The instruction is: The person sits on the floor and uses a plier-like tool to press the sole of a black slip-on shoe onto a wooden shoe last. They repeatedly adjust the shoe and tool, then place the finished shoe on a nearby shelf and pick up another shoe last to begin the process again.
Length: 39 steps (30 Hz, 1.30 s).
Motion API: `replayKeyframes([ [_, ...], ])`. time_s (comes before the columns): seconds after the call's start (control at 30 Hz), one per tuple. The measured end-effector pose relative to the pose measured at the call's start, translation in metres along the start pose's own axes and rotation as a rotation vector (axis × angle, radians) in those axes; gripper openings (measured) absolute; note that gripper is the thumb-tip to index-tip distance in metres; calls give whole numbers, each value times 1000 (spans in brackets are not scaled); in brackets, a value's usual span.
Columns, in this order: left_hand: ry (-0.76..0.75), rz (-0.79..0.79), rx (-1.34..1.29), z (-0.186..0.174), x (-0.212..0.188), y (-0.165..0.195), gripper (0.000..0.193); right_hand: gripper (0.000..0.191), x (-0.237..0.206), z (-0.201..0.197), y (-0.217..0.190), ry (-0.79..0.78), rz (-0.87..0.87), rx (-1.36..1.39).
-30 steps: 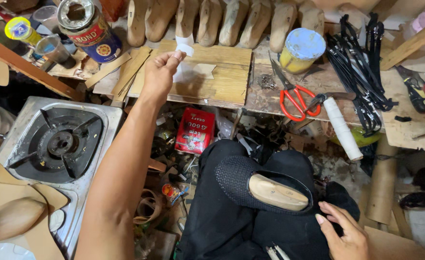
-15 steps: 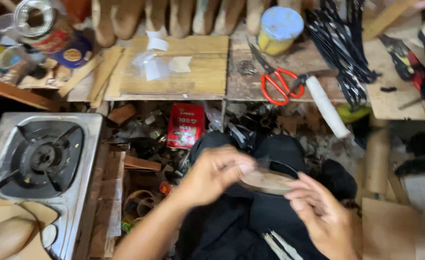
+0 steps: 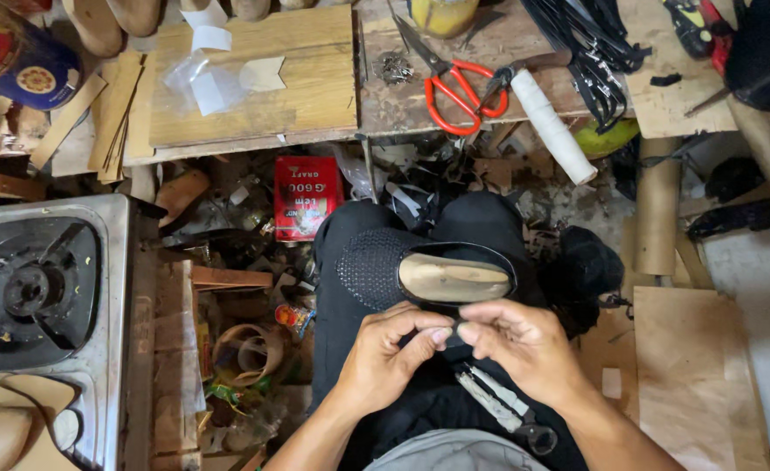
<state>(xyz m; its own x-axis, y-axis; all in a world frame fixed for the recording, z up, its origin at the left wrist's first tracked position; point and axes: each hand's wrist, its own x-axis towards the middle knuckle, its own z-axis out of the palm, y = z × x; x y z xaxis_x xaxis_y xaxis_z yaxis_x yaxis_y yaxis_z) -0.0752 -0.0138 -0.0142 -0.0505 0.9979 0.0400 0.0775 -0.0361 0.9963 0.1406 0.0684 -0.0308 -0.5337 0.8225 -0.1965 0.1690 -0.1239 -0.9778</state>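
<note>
Cluttered and low, the wooden workbench (image 3: 315, 78) runs across the top of the view, carrying red-handled scissors (image 3: 455, 87), a white cylindrical roll (image 3: 552, 124), a bundle of black straps (image 3: 590, 44), a blue and red tin can (image 3: 18, 61) and scraps of clear plastic and white paper (image 3: 215, 74). Below its edge a red rectangular packet (image 3: 306, 196) lies among floor debris, and a steel single-burner gas stove (image 3: 36, 288) sits at the left. On the person's black-trousered lap rests a black mesh shoe upper stretched over a pale wooden last (image 3: 433, 277), its sole side up. The left hand (image 3: 393, 353) and right hand (image 3: 520, 344) meet just beneath its rim, fingertips pinched narrowly together on the black edge. Metal pliers (image 3: 503, 406) lie on the lap below the hands.
</note>
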Motion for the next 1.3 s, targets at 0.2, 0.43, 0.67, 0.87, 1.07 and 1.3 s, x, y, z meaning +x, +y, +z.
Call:
replayKeyframes([
  [0.2,2,-80,1,4,0,6,15,15,-4,-4,6,25,-33,-40],
  [0.43,20,-123,43,5,0,-3,15,6,-6,-17,19,7,25,84],
  [0.67,397,-46,964,-62,30,-48,54,10,-10,-50,22,205,44,12],
  [0.87,516,-155,535,-56,25,-70,28,10,-17,-67,23,351,59,-6],
  [1.07,335,-291,-233,-17,9,-36,14,10,-24,-92,23,520,61,-71],
  [1.3,300,-285,-349,21,5,-12,13,13,-25,-103,30,559,156,-139],
])
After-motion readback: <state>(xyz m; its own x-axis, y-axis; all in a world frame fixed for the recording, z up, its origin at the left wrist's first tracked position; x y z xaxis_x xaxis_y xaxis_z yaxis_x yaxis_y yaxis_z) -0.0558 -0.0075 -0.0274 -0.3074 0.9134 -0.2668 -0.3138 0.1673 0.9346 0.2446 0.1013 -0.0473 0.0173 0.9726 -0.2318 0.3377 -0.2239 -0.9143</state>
